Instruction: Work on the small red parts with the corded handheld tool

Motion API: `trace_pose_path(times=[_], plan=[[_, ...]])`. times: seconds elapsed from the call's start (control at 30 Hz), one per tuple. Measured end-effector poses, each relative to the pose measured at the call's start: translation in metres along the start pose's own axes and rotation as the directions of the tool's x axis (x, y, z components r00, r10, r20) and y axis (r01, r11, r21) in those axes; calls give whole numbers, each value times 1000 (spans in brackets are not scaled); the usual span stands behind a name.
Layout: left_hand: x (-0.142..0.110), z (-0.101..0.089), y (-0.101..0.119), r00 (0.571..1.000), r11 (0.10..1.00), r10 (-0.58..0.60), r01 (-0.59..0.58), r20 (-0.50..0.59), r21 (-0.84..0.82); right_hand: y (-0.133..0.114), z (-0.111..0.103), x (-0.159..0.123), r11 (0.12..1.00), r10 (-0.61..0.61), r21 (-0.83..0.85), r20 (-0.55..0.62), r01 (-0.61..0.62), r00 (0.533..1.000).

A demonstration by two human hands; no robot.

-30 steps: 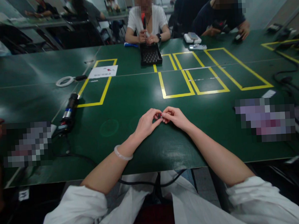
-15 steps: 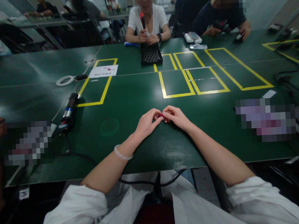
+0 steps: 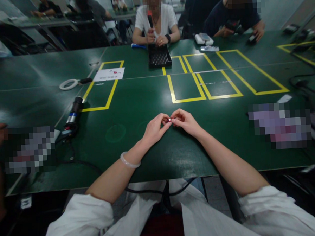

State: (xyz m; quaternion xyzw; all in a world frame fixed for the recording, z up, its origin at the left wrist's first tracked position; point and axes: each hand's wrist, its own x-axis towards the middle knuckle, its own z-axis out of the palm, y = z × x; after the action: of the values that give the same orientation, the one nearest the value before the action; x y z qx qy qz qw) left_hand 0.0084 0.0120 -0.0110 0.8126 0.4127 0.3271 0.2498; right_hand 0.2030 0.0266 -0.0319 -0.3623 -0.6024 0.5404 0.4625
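Both left hand (image 3: 155, 128) and right hand (image 3: 186, 123) pinching one small reddish piece (image 3: 169, 120), mostly hidden, shape unclear, over a green table (image 3: 170, 156)

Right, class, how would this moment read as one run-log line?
left hand: pinching small piece | right hand: pinching same piece | piece: too small to identify | black tray: far side of table

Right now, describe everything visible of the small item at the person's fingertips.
The small item looks dark red with a bright, shiny spot; material, parts and tilt cannot be made out. It sits where the fingertips of the left hand and right hand meet, over the green table, partly hidden by the fingers.
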Motion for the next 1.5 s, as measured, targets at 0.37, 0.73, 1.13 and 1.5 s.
trace_pose_path(times=[0.37,0.73,1.13,1.5], plan=[[1,-1,-1,999,999,27,-27,-27,-19,0,1,0,1000,4,-17,21,-4,1000],[0,1,-5,998,999,42,-42,-36,3,-4,3,-1,994,-43,-96,21,45,999],[0,-1,-3,1000,998,-3,1,-29,-60,-4,3,-2,992,-45,-118,23,48,999],[1,-1,-4,998,998,11,-14,-54,-59,-3,2,-2,999,13,-45,31,-12,999]])
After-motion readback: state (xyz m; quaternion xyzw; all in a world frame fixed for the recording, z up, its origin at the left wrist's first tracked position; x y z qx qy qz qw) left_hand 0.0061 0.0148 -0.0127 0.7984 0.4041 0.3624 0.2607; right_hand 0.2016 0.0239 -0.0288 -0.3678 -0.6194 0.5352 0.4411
